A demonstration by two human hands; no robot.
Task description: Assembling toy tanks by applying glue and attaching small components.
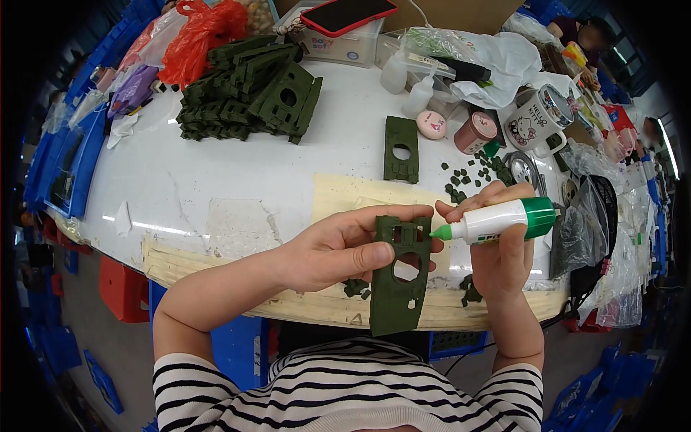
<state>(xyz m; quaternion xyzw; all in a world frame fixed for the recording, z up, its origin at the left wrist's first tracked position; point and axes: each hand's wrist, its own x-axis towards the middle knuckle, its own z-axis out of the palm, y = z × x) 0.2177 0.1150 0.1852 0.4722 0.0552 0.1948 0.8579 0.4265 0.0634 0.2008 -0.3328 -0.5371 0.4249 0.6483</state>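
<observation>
At the upper left of the frame a red plastic bag point(205, 32) lay beside a heap of dark green flat plastic plates point(248, 90), each pierced by a round hole. Just right of it, near the top, a clear plastic box point(342, 47) carried a red-cased phone point(353, 13) on its lid; what lay inside the box could not be made out.

In the lower centre the left hand point(338, 248) was closed around a dark green plastic plate with a round opening and small square cut-outs point(399, 277), thumb across its face, held upright above the white table point(216, 180) edge.

The right hand point(497, 255) gripped a white glue bottle with a green cap point(497, 219), its green nozzle touching the plate's upper right edge. Small green plastic bits point(471, 173) lay scattered above, near a white printed mug point(536, 122).
</observation>
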